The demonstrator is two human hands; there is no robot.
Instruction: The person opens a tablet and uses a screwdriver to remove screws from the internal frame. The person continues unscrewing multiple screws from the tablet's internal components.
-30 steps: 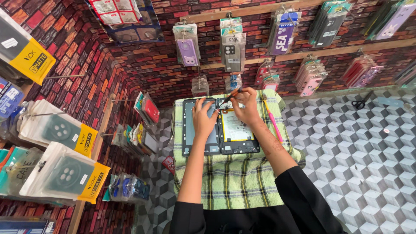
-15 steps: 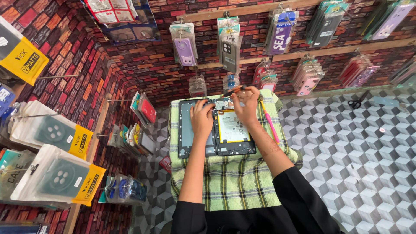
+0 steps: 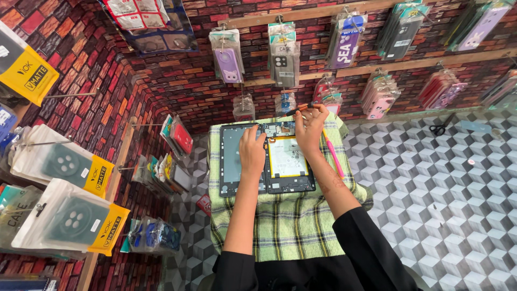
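A brick-patterned wall [image 3: 161,81] is carrying hanging cases [image 3: 229,56]. Below it a green plaid cloth [image 3: 280,226] is lying under an opened tablet [image 3: 288,161] and its detached back cover [image 3: 232,159]. The left hand [image 3: 251,151] is pressing flat where the two halves meet. The right hand [image 3: 311,126] is pinching a screwdriver [image 3: 299,110] over the tablet's top edge. A pink tool [image 3: 334,156] is lying just beside.
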